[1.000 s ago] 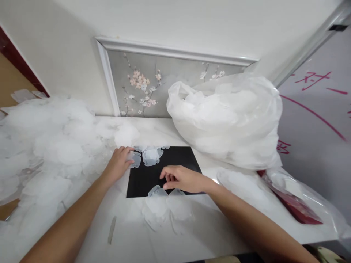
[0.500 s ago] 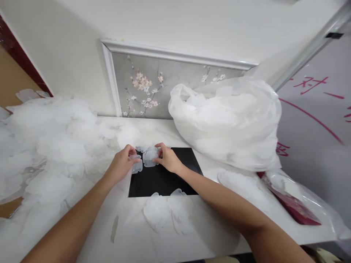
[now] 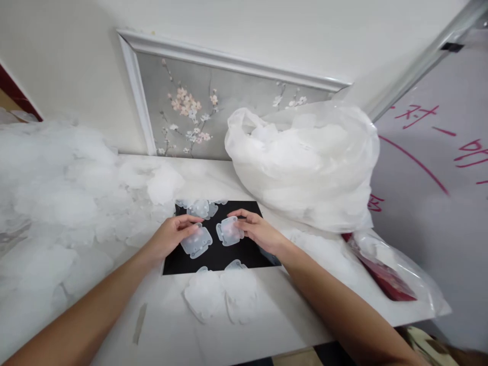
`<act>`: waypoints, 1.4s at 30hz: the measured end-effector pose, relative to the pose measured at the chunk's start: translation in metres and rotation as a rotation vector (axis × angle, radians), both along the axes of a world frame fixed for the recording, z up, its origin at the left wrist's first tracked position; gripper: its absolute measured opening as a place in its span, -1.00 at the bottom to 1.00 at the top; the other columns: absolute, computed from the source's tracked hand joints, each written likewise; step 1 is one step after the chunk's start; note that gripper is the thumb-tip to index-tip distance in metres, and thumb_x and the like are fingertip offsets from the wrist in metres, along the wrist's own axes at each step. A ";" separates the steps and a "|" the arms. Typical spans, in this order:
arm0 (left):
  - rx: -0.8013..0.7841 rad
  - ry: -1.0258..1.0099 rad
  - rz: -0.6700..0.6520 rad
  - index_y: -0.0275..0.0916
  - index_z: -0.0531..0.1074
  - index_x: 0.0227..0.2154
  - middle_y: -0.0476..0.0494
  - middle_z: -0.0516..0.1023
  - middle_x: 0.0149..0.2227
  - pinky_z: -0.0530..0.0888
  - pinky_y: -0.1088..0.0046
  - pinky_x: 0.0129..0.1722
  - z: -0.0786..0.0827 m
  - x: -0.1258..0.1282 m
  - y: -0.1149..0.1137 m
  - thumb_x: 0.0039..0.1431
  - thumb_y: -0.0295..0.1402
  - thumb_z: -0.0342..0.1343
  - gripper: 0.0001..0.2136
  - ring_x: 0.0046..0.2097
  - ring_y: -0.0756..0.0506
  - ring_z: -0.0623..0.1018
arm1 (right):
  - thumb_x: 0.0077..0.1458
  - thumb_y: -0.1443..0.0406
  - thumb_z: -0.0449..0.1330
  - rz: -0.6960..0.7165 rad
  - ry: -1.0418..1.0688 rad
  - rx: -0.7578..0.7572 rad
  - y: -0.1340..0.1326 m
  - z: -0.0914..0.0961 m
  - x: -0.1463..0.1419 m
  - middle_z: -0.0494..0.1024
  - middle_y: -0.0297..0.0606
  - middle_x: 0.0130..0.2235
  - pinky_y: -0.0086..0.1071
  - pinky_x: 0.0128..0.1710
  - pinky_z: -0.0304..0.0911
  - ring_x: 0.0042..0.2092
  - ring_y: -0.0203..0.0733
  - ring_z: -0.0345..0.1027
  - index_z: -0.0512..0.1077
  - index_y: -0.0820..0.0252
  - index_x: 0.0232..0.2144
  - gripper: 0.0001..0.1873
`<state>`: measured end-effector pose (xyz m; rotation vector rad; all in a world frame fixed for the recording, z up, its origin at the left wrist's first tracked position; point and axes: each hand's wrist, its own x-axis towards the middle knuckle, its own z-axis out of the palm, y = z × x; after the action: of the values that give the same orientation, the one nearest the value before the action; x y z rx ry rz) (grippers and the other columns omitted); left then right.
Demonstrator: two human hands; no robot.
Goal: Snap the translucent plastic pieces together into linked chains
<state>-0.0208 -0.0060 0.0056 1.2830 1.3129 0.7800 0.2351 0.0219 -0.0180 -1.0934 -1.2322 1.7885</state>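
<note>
My left hand (image 3: 176, 235) pinches a translucent plastic piece (image 3: 197, 243) with notched edges by its upper left side. In my right hand (image 3: 256, 229) is a similar translucent piece (image 3: 229, 232), gripped at its right edge. Both pieces are over a black sheet (image 3: 224, 258), a small gap between them. Several more such pieces (image 3: 198, 207) lie at the sheet's far left edge. Two whitish stacks of these pieces, a left stack (image 3: 204, 295) and a right stack (image 3: 241, 295), overlap the sheet's near edge.
A big heap of translucent pieces (image 3: 57, 188) covers the table's left side. A full white plastic bag (image 3: 301, 173) stands behind on the right. More pieces (image 3: 320, 254) and a clear bag with something red (image 3: 392, 274) lie at right. A framed flower panel (image 3: 198, 112) is on the wall.
Both hands have come nearer over the black sheet, each now holding one piece apart from the other. Several pieces now lie at the sheet's far left edge. The view has shifted slightly.
</note>
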 end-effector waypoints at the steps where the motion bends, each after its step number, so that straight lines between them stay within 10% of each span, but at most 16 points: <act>1: -0.001 0.010 -0.006 -0.14 0.56 -0.13 -0.12 0.65 -0.30 0.44 0.30 -0.16 -0.001 0.001 0.000 0.05 -0.11 0.24 -0.65 -0.21 -0.18 0.57 | -0.06 0.20 0.33 -0.002 -0.004 0.000 0.000 -0.001 0.002 0.58 -0.31 -0.29 -0.35 -0.26 0.29 -0.30 -0.24 0.43 0.45 0.12 -0.17 -0.65; 11: -0.031 -0.211 -0.167 -0.04 0.27 0.17 -0.21 0.39 0.22 0.40 0.21 0.03 0.006 -0.006 0.004 0.17 -0.22 0.07 -0.52 0.05 -0.26 0.52 | 0.06 0.20 0.22 0.031 0.062 -0.021 -0.001 0.001 0.012 0.58 -0.31 -0.27 -0.28 -0.13 0.31 -0.23 -0.22 0.46 0.39 0.12 -0.07 -0.64; 26: 0.163 0.035 -0.470 0.06 -0.07 0.31 -0.13 0.19 0.33 0.28 0.09 0.19 0.007 -0.014 0.000 -0.11 -0.65 -0.12 -0.13 0.20 -0.17 0.39 | -0.29 0.59 0.00 0.388 -0.002 0.218 0.001 -0.001 0.023 0.39 -0.18 0.14 -0.21 0.04 0.22 0.03 -0.19 0.41 0.06 0.04 0.18 -0.09; 42: 0.270 0.175 -0.555 0.06 0.04 0.31 -0.12 0.16 0.35 0.32 0.17 0.20 0.000 -0.018 0.005 0.02 -0.65 -0.11 -0.23 0.25 -0.16 0.34 | -0.12 0.57 0.10 0.378 -0.054 0.235 0.002 0.002 0.021 0.40 -0.18 0.11 -0.21 0.03 0.23 0.01 -0.22 0.39 0.08 0.05 0.16 -0.22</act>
<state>-0.0387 -0.0015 0.0058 1.8592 0.9263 0.4640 0.2560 0.0240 -0.0164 -0.8185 -1.7244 1.8297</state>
